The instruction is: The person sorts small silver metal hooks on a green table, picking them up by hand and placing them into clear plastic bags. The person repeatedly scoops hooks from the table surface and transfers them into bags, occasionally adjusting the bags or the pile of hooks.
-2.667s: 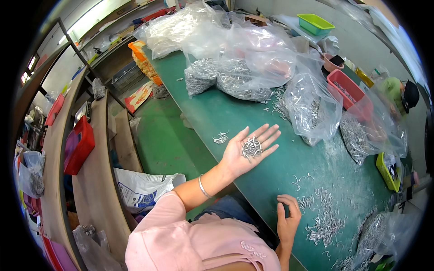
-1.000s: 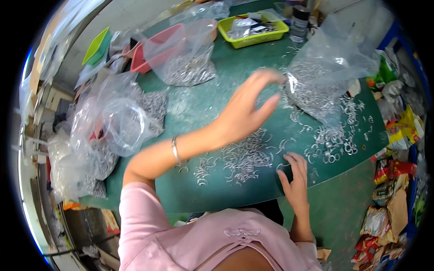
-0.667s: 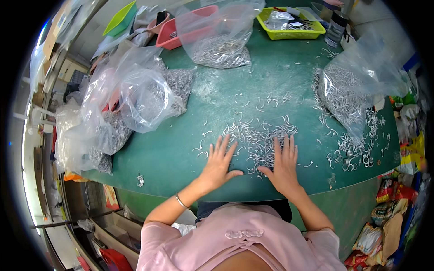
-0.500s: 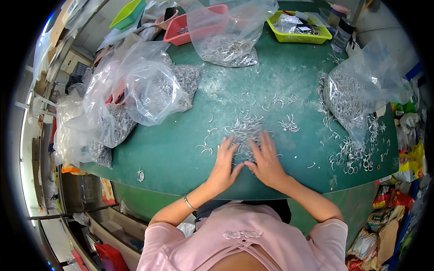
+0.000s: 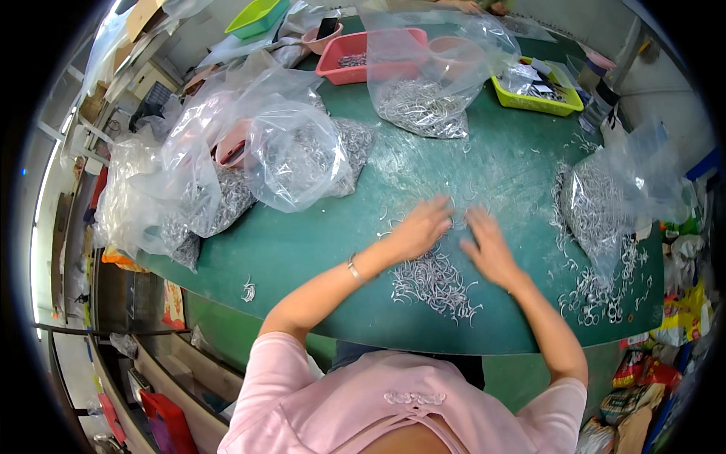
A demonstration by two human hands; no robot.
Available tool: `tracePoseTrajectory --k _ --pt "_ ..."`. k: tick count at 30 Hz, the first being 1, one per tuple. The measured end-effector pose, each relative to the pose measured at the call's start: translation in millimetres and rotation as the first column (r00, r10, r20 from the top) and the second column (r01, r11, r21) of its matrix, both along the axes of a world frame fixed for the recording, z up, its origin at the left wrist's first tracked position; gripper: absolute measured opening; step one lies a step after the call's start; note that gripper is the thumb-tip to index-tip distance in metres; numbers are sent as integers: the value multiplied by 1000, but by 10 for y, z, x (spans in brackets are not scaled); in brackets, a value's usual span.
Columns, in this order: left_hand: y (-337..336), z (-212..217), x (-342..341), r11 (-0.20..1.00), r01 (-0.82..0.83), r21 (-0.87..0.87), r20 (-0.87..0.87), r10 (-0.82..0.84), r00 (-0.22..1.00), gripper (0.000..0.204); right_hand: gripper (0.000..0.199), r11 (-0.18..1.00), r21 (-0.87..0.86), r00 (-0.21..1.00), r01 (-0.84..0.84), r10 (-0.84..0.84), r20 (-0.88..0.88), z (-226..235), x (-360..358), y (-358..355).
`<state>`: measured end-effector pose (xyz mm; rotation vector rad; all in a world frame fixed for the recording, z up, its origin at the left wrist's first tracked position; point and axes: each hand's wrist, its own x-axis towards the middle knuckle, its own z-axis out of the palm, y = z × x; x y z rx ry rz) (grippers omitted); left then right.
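Observation:
A loose pile of small curved silver metal pieces (image 5: pixel 435 287) lies on the green tabletop (image 5: pixel 333 265) close in front of me. My left hand (image 5: pixel 422 228) reaches over the pile's far left side, palm down, its fingers stretched out and slightly blurred. Beyond the pile's right side, my right hand (image 5: pixel 491 248) is low over the table with fingers and thumb apart. Neither hand grips anything. A few of the same pieces are scattered around my left fingertips; whether my fingers touch them is blurred.
Clear bags of metal pieces stand at left (image 5: pixel 302 163), back (image 5: pixel 423 106) and right (image 5: pixel 594 197). More pieces and rings (image 5: pixel 597 295) lie at the right. Behind are a red tray (image 5: pixel 340 73), a yellow tray (image 5: pixel 537 103) and a bottle (image 5: pixel 599 106). Another person's hand (image 5: pixel 463 6) shows at the far edge.
Both hands have moved away from me and apart, from the pile's near side to its far side. The pile now lies nearer the front edge. The whole view has shifted slightly.

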<state>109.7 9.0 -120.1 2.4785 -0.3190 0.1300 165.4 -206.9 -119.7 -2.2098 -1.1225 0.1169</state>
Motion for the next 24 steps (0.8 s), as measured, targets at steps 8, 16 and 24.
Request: tracePoseTrajectory --k 8,16,24 --pt "628 173 462 917 -384 -105 161 397 904 39 42 983 161 988 90 -108 106 168 794 221" --pt "824 -263 801 888 -446 107 258 409 875 38 50 969 31 953 244 -245 177 -125 1324 854" --pt "668 179 21 959 -132 -252 33 145 989 34 91 870 371 943 323 -330 -48 349 1084 980"
